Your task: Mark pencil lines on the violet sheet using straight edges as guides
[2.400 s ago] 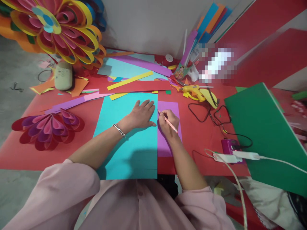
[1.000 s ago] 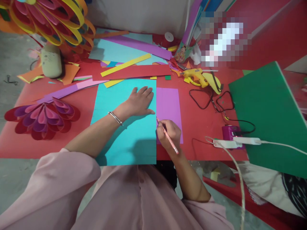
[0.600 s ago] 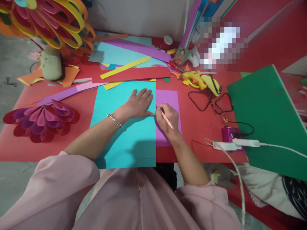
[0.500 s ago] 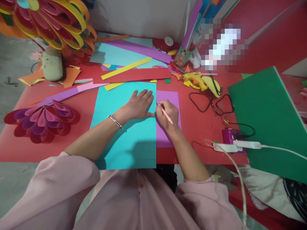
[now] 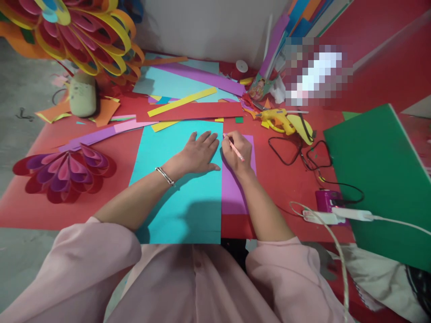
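Observation:
My left hand [image 5: 200,154] lies flat with fingers spread on a turquoise paper sheet [image 5: 182,215], near its right edge. A pink pencil [image 5: 236,151] is pinched in my right hand [image 5: 238,152], its tip at the upper part of that same edge. Under the turquoise sheet, a purple paper [image 5: 234,193] sticks out on the right, and my right hand rests over it. How far the purple paper runs beneath is hidden.
A red strip [image 5: 198,112] and a yellow strip [image 5: 182,102] lie beyond the sheet. To the right are a yellow glue gun [image 5: 279,120], black cable, a white power plug [image 5: 323,217] and a green board [image 5: 377,188]. Looped paper flowers [image 5: 63,175] stand left.
My right hand and the pencil have slid a little up along the turquoise sheet's edge. The left hand stays pressed on the sheet. The whole view has shifted slightly.

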The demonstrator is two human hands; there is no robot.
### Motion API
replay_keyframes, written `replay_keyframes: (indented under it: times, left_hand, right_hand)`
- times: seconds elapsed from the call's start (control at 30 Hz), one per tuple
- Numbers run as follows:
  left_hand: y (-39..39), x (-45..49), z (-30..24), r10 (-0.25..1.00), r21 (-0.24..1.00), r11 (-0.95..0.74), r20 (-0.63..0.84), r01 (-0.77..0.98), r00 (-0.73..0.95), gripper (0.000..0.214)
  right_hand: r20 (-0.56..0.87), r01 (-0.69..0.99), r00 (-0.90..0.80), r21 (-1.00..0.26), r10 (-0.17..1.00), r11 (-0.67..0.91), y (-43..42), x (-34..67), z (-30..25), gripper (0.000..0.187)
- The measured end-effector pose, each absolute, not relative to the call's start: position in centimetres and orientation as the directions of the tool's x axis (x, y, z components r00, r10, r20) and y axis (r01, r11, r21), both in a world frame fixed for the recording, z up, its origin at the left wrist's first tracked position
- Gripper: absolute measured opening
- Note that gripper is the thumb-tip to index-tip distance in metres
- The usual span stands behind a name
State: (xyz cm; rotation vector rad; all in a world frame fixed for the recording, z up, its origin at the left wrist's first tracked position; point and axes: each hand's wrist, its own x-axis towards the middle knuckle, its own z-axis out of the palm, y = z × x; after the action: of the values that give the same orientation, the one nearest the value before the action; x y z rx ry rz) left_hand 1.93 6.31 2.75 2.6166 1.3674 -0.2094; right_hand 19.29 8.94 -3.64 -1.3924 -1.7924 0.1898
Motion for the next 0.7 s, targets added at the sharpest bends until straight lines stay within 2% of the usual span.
replay_keyframes:
  times: [0.23,0.53,0.7]
  left_hand:
    - [6.2,1.9,2.8,0.799,0.109,-0.56,-0.192,0.821,0.57,0.088]
    - [6.2,2.0,3.1,0.795,0.133,-0.558,-0.197,0.819,0.574,0.086]
    - [6.3,2.1,3.3,0.796,0.12,-0.546,-0.233,0.829,0.558,0.086]
  right_hand:
    - [0.524,0.721,-0.038,-0.575,0.851,0.386,6.9,19.4,-3.2,0.018]
    - [0.555,0.745,-0.139,-0.486,0.82,0.456,-2.3,20.1,-1.9,0.019]
    - [0.536,0.742,-0.134,-0.504,0.833,0.443,-7.0,20.2,-1.1,0.016]
